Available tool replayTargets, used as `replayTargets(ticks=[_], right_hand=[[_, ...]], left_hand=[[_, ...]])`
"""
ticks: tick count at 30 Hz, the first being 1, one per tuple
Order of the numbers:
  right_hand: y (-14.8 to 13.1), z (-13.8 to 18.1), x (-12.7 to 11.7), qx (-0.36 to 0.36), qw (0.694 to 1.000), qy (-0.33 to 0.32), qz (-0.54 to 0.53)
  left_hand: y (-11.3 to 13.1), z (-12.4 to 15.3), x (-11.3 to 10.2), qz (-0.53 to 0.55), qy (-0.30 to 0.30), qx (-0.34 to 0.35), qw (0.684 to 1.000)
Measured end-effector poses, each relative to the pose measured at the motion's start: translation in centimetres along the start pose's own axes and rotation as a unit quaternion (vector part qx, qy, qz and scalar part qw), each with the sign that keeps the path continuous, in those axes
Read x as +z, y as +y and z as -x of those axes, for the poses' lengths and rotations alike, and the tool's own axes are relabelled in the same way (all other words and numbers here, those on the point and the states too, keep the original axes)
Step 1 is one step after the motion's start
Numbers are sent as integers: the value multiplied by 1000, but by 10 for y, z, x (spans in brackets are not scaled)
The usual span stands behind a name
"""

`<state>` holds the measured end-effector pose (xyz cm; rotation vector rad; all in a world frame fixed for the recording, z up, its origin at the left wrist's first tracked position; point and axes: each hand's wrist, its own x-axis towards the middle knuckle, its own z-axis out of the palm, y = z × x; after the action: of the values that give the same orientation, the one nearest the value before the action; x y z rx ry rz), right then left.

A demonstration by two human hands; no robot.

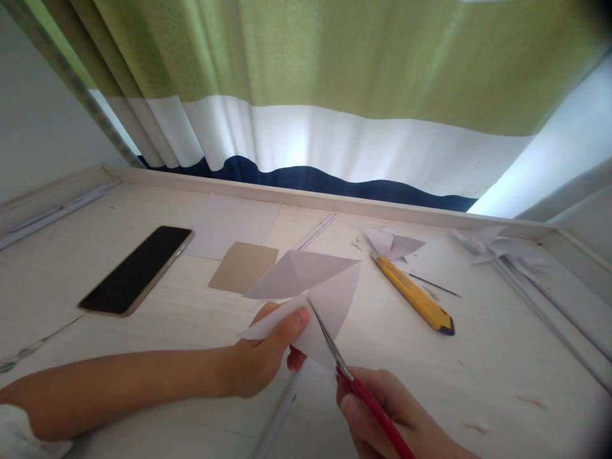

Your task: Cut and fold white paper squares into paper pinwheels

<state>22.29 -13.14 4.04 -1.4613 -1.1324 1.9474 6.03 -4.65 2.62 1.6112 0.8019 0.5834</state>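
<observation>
My left hand (pixel 268 354) pinches a creased white sheet of paper (pixel 335 296) between thumb and fingers, above the table's middle. A slit parts the sheet on the left, near my thumb. My right hand (pixel 382 408) is wrapped round red-handled scissors (pixel 337 354), whose metal blades lie at the paper, tips close to my left thumb and the sheet's centre. How far the blades are apart is hard to tell. Below the paper a rolled white paper stick (pixel 277 414) lies on the table. Just behind the sheet is a beige square card (pixel 243 266).
A black-screened phone (pixel 138 271) lies left, near a flat white sheet (pixel 227 223). To the right are a yellow utility knife (pixel 414 293), paper scraps (pixel 394 243), a thin dark rod (pixel 437 285) and a paper pinwheel (pixel 497 248) on a stick. A raised ledge (pixel 287 199) borders the table's back.
</observation>
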Motion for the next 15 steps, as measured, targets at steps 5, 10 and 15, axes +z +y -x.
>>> replayTargets(ticks=[5,10,15], right_hand=[[6,-10,-4,-58,996,-71,4],[3,-5,-2,-58,998,-17,-13],[-2,0,-3,-61,998,-31,2]], left_hand=[[-1,-1,0,-9,0,5,1000],[-2,-2,0,22,17,-7,1000],[0,-1,2,55,38,-19,998]])
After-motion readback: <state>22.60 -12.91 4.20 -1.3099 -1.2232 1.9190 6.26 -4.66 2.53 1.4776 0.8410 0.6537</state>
